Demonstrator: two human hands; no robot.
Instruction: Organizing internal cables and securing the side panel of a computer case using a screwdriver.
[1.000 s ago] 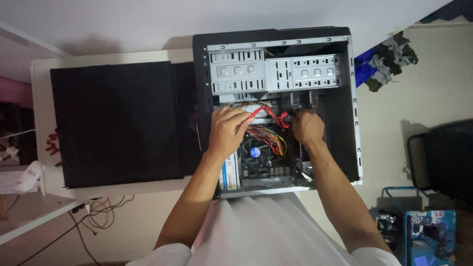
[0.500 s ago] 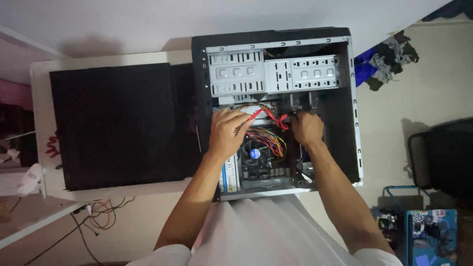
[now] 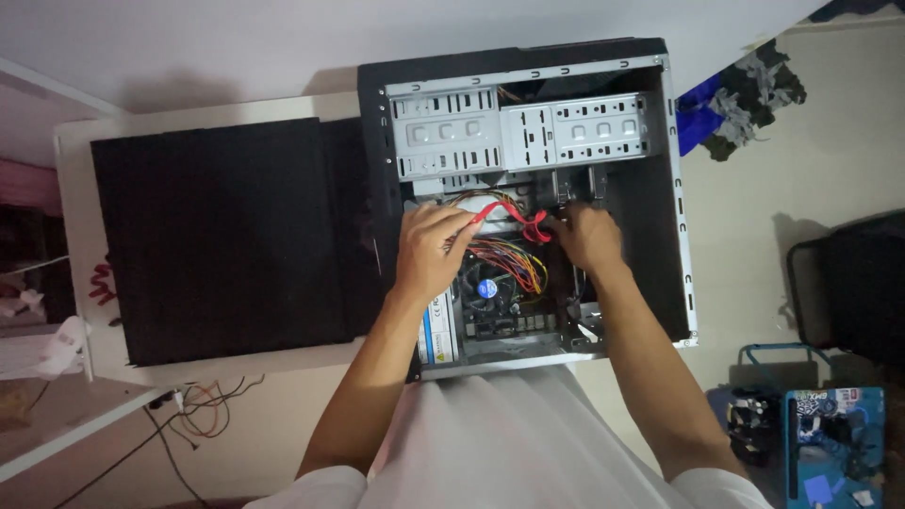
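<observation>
Open computer case (image 3: 679, 188) is lying on its side at the desk's (image 3: 71, 217) right edge. Left hand (image 3: 429, 250) is pinching a thin red cable (image 3: 509, 215) above the fan (image 3: 487, 287). Right hand (image 3: 586, 236) is curling over the cable's far end, grip hidden; the drive bays (image 3: 518, 132) are lying beyond.

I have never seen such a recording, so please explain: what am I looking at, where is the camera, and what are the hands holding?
The camera sits on a person's head and looks down at their own two bare hands. On a white table lies an open computer case, with a black panel beside it. Both hands are inside the case. The left hand and the right hand touch a red cable, above a bundle of coloured wires and a round fan. How firm each grip is cannot be told.
</observation>
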